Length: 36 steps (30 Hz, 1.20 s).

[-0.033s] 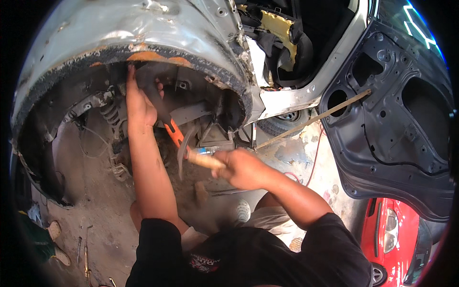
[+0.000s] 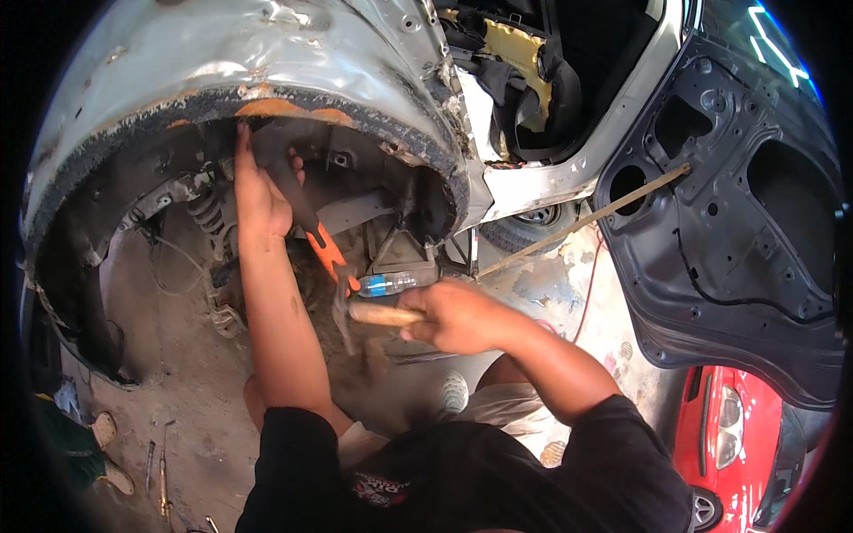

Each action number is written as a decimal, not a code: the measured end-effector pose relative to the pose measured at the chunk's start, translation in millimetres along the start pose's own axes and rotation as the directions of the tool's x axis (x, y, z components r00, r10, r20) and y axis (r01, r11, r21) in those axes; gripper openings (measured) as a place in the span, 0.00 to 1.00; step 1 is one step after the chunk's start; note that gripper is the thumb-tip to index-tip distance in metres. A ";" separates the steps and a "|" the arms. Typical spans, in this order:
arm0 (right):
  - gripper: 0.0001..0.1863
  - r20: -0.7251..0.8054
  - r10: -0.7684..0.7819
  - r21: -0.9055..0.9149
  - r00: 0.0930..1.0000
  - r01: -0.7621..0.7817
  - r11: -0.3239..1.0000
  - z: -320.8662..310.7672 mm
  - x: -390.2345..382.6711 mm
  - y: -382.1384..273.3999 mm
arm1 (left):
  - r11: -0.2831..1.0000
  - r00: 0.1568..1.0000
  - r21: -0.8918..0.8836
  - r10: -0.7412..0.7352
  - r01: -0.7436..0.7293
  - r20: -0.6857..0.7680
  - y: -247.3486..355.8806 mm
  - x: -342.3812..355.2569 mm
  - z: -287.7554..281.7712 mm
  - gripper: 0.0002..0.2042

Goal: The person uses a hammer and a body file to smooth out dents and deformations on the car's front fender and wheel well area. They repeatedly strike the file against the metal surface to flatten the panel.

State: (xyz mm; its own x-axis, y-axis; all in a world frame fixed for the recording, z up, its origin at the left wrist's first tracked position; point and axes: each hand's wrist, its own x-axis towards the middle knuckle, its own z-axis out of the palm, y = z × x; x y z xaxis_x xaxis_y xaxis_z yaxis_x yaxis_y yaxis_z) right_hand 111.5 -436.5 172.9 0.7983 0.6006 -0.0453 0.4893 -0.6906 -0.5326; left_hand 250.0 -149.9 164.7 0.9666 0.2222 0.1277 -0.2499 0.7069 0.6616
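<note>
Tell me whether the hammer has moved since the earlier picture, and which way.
Yes: the hammer has moved lower in the view. Its handle partly covered the clear bottle before; now it shows just below it.

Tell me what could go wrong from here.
The wooden-handled metal hammer in the right hand could glance off the long dark bar with an orange end and strike the bare left forearm. The ungloved left hand might scrape on the rough-edged, orange-patched grey wheel arch.
</note>
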 end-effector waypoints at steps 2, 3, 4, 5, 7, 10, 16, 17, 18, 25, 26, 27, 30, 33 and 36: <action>0.14 -0.106 -0.054 0.040 0.993 0.059 0.997 -7.3 -0.3 7.7 | 1.000 1.000 0.013 0.013 -0.013 -0.020 1.5 -6.8 3.1 0.28; 0.14 -0.244 0.258 0.334 0.935 -0.168 0.928 -9.8 -1.5 7.5 | 1.000 1.000 0.022 0.022 -0.021 -0.016 3.1 -6.6 3.5 0.28; 0.14 -0.291 0.246 0.317 0.925 -0.149 0.937 -5.1 -0.7 12.3 | 0.999 0.999 0.021 0.030 -0.030 -0.017 1.8 -7.1 1.9 0.28; 0.14 -0.342 0.234 0.308 0.910 -0.126 0.943 2.5 1.3 14.2 | 0.999 0.999 0.030 0.039 -0.038 -0.013 2.6 -5.7 0.9 0.29; 0.14 -0.278 0.133 0.131 0.951 -0.100 0.986 22.3 -6.6 4.0 | 1.000 0.999 0.016 0.025 -0.025 -0.028 5.0 -8.8 -3.1 0.29; 0.14 0.077 0.000 0.007 0.997 0.000 1.000 3.0 -8.3 21.0 | 0.999 0.998 0.020 0.040 -0.039 -0.041 11.7 -12.6 -4.3 0.29; 0.14 -0.333 0.189 0.214 0.924 -0.122 0.969 46.3 5.3 39.0 | 0.999 0.997 0.022 0.029 -0.028 -0.077 14.8 -12.7 -2.2 0.29; 0.14 -0.169 0.104 0.141 0.980 -0.080 0.987 47.8 0.1 23.9 | 0.999 0.996 0.020 0.028 -0.027 -0.082 17.2 -14.9 -3.6 0.29; 0.14 -0.037 0.009 0.053 0.999 -0.007 0.999 45.6 -0.1 27.9 | 0.999 0.996 0.018 0.027 -0.026 -0.087 19.3 -16.1 -4.4 0.29; 0.12 -0.336 0.311 0.461 0.889 -0.132 0.877 47.5 12.4 40.2 | 0.999 0.994 0.018 0.052 -0.050 -0.099 24.8 -19.1 -3.7 0.28; 0.13 -0.203 0.264 0.313 0.943 -0.193 0.930 51.8 7.1 30.6 | 0.998 0.993 0.019 0.062 -0.060 -0.102 25.4 -21.3 -3.5 0.28; 0.13 -0.045 0.081 0.355 0.996 -0.060 0.933 67.2 4.8 42.9 | 0.997 0.992 0.021 0.072 -0.070 -0.106 26.0 -21.8 -2.5 0.29; 0.12 0.065 0.078 0.355 0.995 -0.097 0.930 45.2 1.7 44.4 | 0.995 0.988 0.035 0.097 -0.094 -0.117 33.7 -24.5 -7.1 0.29; 0.13 -0.262 0.376 0.659 0.889 -0.120 0.743 31.4 13.7 78.7 | 0.998 0.996 0.031 0.055 -0.053 -0.072 29.1 -23.9 -4.8 0.29; 0.16 -0.157 0.155 0.339 0.975 -0.094 0.936 70.2 13.6 50.2 | 0.995 0.988 0.016 0.099 -0.097 -0.118 33.4 -25.2 -6.2 0.28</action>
State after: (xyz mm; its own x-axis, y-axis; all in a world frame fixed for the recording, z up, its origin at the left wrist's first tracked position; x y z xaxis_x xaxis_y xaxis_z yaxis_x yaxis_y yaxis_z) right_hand 122.2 -434.7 86.2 0.9094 0.4158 0.0062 0.2642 -0.5662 -0.7808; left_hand 216.9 -127.8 179.0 0.9237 0.3688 0.1040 -0.3420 0.6712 0.6577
